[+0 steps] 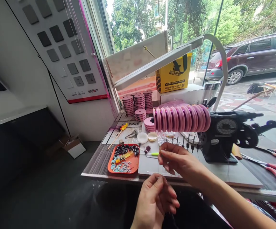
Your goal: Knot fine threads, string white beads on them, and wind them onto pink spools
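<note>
My left hand (155,198) is low in front of the table edge, thumb and forefinger pinched together; whatever they hold is too fine to make out. Above it and to the right, my right hand (174,159) is also closed in a pinch over the board, its held thing too small to name. Beside the right fingertips is a thin tool with a bright green handle (155,154); contact with the hand is unclear. Behind my hands, a row of pink spools (182,118) sits on a black hand-cranked winding machine (226,130).
An orange tray (109,165) of beads and small parts stands left on the table. Small round dishes (142,137) and upright pegs (187,144) are behind the hands. Scissors (275,170) lie right. Stacked pink spools (128,106) and a white lamp (157,65) are at the back.
</note>
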`<state>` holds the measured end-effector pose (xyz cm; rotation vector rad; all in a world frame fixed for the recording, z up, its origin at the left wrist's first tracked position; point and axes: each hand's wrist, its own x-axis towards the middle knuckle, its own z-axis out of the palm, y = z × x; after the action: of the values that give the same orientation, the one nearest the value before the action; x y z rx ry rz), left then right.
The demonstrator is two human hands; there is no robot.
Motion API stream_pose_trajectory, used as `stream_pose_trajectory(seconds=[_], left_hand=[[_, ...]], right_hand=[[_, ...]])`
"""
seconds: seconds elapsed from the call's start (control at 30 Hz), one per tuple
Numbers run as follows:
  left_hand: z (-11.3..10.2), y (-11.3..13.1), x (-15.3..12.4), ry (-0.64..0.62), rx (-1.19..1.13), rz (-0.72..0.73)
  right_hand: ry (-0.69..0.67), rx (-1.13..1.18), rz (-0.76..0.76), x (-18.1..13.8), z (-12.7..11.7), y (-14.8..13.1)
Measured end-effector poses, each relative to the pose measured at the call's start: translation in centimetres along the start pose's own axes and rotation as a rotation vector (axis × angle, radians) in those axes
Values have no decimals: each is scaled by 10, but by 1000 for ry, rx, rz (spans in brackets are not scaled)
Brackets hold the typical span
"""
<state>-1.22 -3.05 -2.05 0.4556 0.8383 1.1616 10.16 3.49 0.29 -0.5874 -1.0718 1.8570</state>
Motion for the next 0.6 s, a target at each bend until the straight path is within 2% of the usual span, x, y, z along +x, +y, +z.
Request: stream_pose_trajectory(seconds=[0.23,0.47,0.6], left_hand=[[-10,-5,-8,-67,-52,-78],[-9,-3,-17,23,-117,-144],[-14,-5,-18,-2,-114,-165]], right_hand=[[44,3,15,0,2,0],[50,-2,-5,2,0,1],[59,-9,-10,3,0,2]])
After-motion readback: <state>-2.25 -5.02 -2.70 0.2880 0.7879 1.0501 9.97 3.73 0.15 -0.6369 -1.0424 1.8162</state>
